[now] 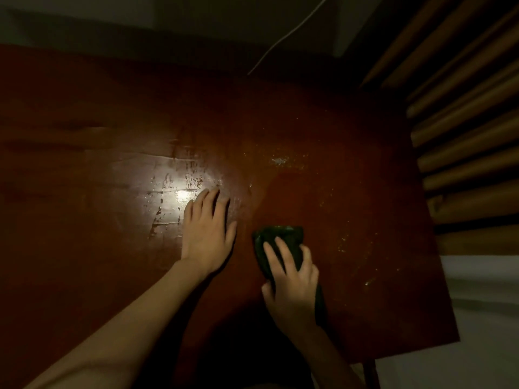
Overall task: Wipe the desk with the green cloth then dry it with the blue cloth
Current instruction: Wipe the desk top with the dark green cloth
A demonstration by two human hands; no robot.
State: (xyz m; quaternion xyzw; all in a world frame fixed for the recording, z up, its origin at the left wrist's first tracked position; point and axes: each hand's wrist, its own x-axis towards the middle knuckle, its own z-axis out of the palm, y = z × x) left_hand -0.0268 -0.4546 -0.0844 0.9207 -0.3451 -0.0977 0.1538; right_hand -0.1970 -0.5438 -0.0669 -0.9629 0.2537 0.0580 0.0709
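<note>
Dim light falls on a dark reddish-brown wooden surface, glossy and streaked with wet smears where a bright reflection sits just beyond the fingertips of the left hand. That hand lies flat on the wood, palm down, fingers straight and slightly spread, holding nothing. Just to its right, the right hand presses down on the green cloth, fingers bent over the bunched fabric and thumb against its near side; the cloth pokes out ahead of the fingers and trails back under the palm. Small droplets glint on the wood beyond and to the right of this hand. A thin white cable runs across the far edge, and wooden slats stand to the far right.
</note>
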